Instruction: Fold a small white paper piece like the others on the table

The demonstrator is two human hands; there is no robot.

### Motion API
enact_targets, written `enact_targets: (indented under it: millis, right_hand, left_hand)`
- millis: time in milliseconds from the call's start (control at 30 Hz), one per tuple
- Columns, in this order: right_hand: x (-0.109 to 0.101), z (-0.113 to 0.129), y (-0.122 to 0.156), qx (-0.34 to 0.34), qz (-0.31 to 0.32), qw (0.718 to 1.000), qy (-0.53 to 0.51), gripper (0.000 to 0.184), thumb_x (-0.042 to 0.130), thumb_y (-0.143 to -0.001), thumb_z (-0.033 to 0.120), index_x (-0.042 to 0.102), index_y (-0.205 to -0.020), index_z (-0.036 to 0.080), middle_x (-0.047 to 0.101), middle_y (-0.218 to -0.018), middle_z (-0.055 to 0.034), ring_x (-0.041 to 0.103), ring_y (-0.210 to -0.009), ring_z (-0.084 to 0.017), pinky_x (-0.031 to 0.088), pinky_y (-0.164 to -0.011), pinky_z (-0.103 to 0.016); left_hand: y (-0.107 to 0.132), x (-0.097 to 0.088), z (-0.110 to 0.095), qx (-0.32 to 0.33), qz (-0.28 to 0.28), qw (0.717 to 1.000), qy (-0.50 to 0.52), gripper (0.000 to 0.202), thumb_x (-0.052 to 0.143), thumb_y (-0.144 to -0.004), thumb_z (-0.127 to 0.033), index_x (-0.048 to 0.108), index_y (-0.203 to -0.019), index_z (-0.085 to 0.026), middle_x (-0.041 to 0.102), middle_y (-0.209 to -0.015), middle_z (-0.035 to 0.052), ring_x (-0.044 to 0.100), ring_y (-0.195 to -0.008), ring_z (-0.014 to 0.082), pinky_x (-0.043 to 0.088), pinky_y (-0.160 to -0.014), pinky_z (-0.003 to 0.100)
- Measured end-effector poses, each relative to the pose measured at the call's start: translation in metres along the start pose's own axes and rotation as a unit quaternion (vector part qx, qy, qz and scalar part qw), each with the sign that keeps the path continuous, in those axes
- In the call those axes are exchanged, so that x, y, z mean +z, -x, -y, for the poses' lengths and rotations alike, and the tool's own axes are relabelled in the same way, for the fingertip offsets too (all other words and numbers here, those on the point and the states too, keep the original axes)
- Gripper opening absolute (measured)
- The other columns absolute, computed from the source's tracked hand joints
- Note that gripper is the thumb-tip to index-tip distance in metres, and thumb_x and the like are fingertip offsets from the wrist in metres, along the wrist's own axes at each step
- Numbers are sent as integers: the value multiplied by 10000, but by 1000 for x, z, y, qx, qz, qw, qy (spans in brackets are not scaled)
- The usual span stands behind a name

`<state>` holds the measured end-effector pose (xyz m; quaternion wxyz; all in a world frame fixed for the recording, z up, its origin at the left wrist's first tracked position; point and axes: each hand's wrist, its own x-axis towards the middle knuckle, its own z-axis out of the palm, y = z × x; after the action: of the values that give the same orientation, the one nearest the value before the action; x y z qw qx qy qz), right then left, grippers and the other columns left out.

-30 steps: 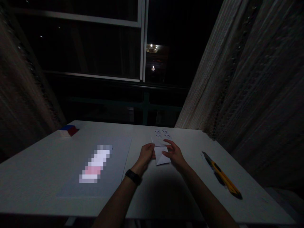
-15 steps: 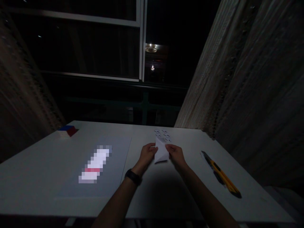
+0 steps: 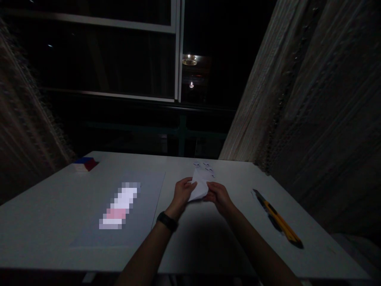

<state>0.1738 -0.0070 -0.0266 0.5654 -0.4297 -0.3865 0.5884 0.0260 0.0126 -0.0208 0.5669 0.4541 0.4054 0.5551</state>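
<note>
A dark window fills the far wall, with a heavy curtain hanging on the right and another curtain on the left. Below them a white surface runs across the view, dimly lit. A large pale sheet lies flat on its left half, with a blurred patch in its middle.

Both forearms reach in from the bottom edge and meet near the middle of the surface. The left hand is curled, thumb and fingers pinched on the left side of a folded paper. The right hand is closed in the same way on the lower right edge of the paper, its fingers bent over it. The two hands are close together, with the paper between them. The paper is white, creased to a point at the top, and held tilted just above the surface, right of the large sheet.

A yellow and black utility knife lies on the surface well to the right of the hands, pointing away from the person. A small red and blue block sits at the far left corner. A cluster of tiny paper scraps lies just beyond the folded paper. A dark watch sits on the left wrist.
</note>
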Motion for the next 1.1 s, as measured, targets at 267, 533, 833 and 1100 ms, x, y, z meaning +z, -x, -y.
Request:
enact_targets:
  millis: [267,533,833,1100]
  right_hand:
    - [0,-2,-2,-68,-9,997,44,339,692,-599,413,593,-767,136,649,-638,-27,610,-552,-173,507,-482,-281]
    - [-3,4,0,-39,-29,998,-36,283,708,-607,372,577,-667,128,644,-634,-48,608,-551,-169,504,-488,-274]
    - [-1,2,-1,-54,-17,998,-38,288,722,-582,364,598,-712,139,655,-656,-38,614,-579,-173,507,-521,-286]
    - [-4,-2,-3,-79,-11,997,21,398,779,-488,269,614,-826,137,665,-639,-28,615,-559,-169,501,-521,-277]
  left_hand:
    - [2,-2,-1,-32,56,997,-33,450,739,-531,-287,630,-911,-73,659,-645,86,586,-508,148,432,-482,226]
    - [5,-2,-11,-68,75,995,-8,494,734,-550,-292,617,-977,-70,662,-679,91,586,-519,144,431,-491,229]
    - [3,-8,-12,-92,100,990,34,542,742,-543,-250,596,-1028,-57,670,-800,126,609,-610,160,448,-553,245]
    - [5,-4,-9,-93,104,990,-24,468,768,-492,-255,640,-896,-56,675,-712,116,599,-538,160,438,-502,243]
